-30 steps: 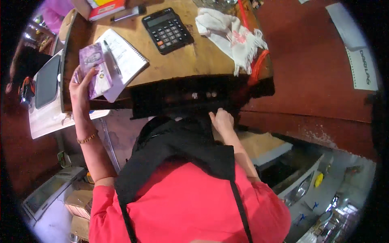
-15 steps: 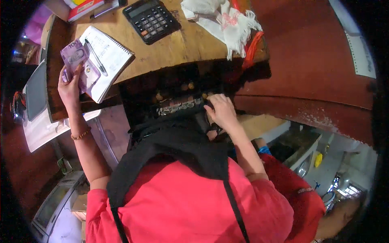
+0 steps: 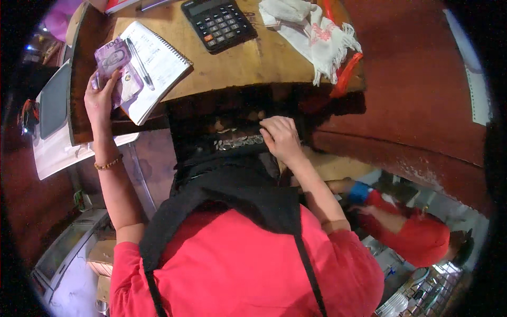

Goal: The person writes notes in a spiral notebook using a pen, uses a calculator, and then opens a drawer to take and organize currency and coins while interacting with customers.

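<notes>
My left hand (image 3: 100, 100) is closed on several purple banknotes (image 3: 113, 59), pinched between thumb and fingers. They overlap the left side of a spiral notebook (image 3: 165, 66) with handwriting on it, where a pen (image 3: 141, 70) lies. Lower down, a dark drawer (image 3: 195, 150) stands out from under the table, a row of coins (image 3: 237, 142) inside. Over its right end is my right hand (image 3: 282, 138), the fingers bent together and the thumb close to them. Whatever they hold is hidden.
A black calculator (image 3: 222, 25) sits beyond the notebook on the wooden table (image 3: 264, 66). To its right lie a fringed white cloth (image 3: 322, 34) and a red plastic strip (image 3: 346, 76). Another person in a red shirt (image 3: 422, 240) is behind me at the lower right.
The table and its things have shifted right and slightly up in view. My right hand has moved a little left over the coins, fingers more bent. The other person has moved away from my side.
</notes>
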A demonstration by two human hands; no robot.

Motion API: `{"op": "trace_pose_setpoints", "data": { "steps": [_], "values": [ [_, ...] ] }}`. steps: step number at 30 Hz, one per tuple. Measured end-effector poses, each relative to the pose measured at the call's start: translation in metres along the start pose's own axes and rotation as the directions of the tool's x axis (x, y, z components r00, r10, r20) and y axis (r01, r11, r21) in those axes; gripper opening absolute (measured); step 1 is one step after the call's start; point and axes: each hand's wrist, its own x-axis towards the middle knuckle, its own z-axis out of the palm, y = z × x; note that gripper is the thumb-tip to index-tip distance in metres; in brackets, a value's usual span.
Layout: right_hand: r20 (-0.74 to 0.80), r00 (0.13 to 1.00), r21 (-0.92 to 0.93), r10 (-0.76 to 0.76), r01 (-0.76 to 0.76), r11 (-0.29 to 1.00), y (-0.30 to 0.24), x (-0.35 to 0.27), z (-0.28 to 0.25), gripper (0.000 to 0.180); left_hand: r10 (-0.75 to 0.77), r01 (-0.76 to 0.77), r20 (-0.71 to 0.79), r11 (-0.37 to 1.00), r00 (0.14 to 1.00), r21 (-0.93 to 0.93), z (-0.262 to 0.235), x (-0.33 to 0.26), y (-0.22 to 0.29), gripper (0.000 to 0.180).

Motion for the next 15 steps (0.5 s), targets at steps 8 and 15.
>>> {"op": "trace_pose_setpoints", "data": {
  "steps": [8,15],
  "values": [
    [-0.012,0.999,0.209,-0.05,0.051,0.977,-0.023,0.035,0.04,0.01,-0.005,0.011,-0.062,0.995,0.998,0.1,0.0,0.003,0.002,0.034],
    [0.632,0.746,0.416,0.211,-0.556,0.72,0.008,0.103,0.165,0.039,0.072,-0.072,-0.078,0.997,0.994,-0.001,0.009,-0.003,-0.005,0.043]
  ]
}}
